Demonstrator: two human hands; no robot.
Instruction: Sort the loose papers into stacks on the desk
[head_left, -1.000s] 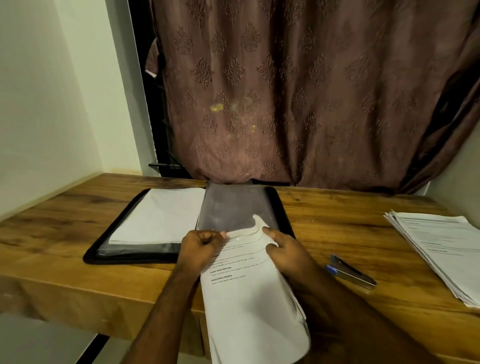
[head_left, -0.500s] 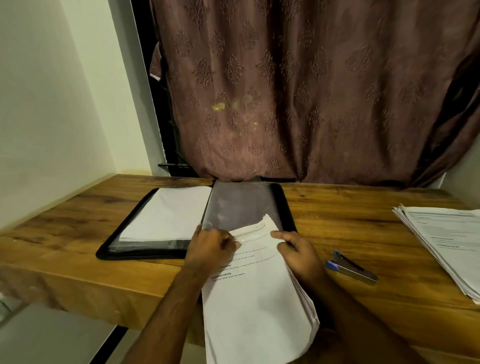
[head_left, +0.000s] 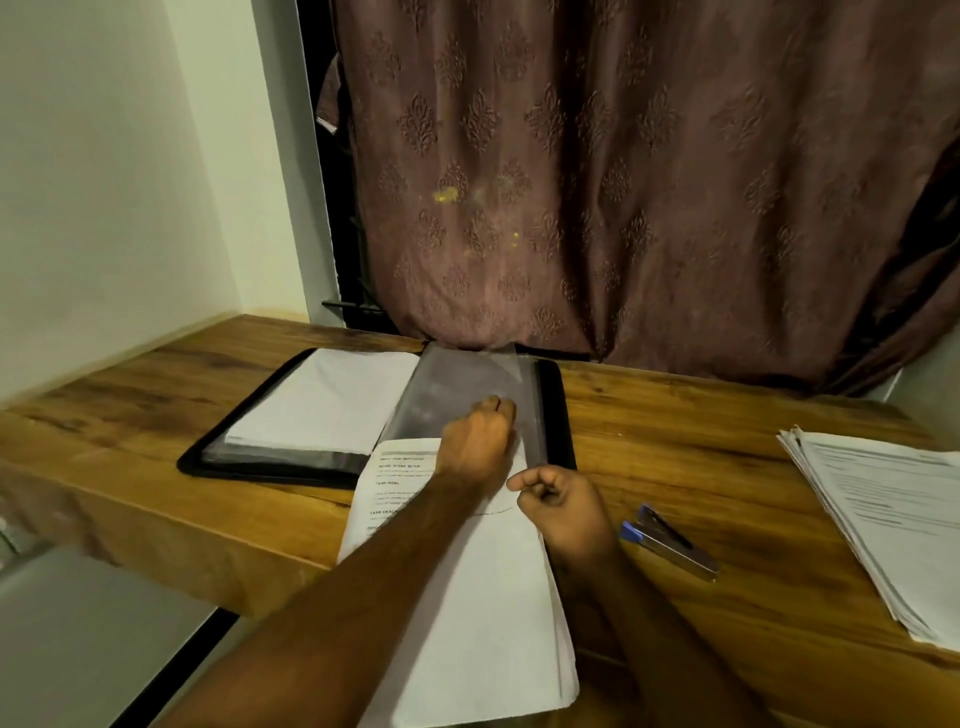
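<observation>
A bundle of printed white papers (head_left: 467, 597) lies on the wooden desk (head_left: 675, 441) and overhangs its front edge. My right hand (head_left: 563, 514) pinches the bundle's upper right corner between thumb and curled fingers. My left hand (head_left: 478, 441) reaches over the bundle's top onto the clear sleeve (head_left: 457, 374) of an open black folder (head_left: 270, 470). Its fingers are curled on the sleeve near its right edge, and the fingertips are hidden. A white sheet (head_left: 322, 400) fills the folder's left sleeve. A second stack of printed papers (head_left: 893, 519) rests at the desk's right end.
A blue and silver stapler (head_left: 670, 543) lies on the desk just right of my right hand. A brown patterned curtain (head_left: 623, 182) hangs behind the desk. A pale wall (head_left: 104, 182) closes the left side.
My left hand let go of the bundle's top edge and moved forward onto the clear sleeve. The raised top of the paper now lies flat, and my right hand's fingers have curled tighter.
</observation>
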